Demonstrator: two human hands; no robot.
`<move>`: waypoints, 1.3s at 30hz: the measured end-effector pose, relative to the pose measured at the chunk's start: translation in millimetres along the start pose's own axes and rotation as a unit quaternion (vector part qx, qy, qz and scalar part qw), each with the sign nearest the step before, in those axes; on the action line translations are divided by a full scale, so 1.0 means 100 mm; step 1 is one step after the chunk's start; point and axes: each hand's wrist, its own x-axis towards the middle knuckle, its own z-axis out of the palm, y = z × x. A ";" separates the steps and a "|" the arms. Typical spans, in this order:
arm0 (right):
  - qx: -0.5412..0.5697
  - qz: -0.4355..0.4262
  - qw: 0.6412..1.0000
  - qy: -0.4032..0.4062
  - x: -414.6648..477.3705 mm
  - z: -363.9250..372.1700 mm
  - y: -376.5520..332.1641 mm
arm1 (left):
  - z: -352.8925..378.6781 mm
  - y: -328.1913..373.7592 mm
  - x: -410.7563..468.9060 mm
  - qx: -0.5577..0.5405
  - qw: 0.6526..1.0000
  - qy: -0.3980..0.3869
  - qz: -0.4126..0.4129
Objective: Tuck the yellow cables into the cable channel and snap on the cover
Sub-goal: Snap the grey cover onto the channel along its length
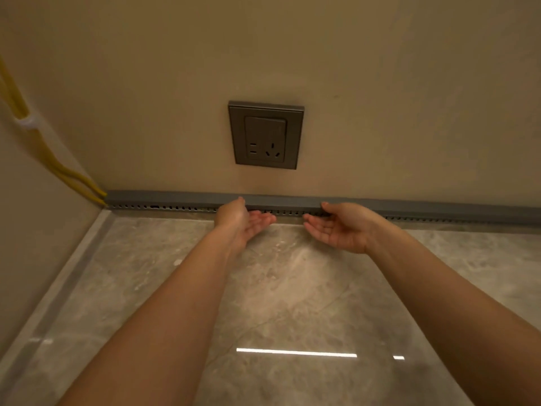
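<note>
Channel along wall base, cover on top. Left hand and right hand at 12, palms up, thumbs on cover, grip loose. Cables enter at 10. Floor open.

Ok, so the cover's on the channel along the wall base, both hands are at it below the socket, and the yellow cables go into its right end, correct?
Not quite: the yellow cables enter the channel at its left end, in the corner, as the head view shows. The rest holds: the cover sits on the channel along the wall base, and the left hand and right hand are both at it below the socket.
</note>
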 end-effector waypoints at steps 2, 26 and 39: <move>0.003 0.013 1.000 -0.009 0.00 0.02 -0.04 | -0.02 0.00 0.01 0.002 1.000 -0.005 -0.001; -0.115 -0.057 0.991 0.021 0.04 -0.01 0.15 | 0.74 -0.44 -0.04 0.086 0.995 -0.033 -0.045; -0.094 -0.058 0.994 -0.010 -0.10 -0.99 -0.17 | 0.87 -0.42 -0.13 0.104 0.991 0.064 -0.046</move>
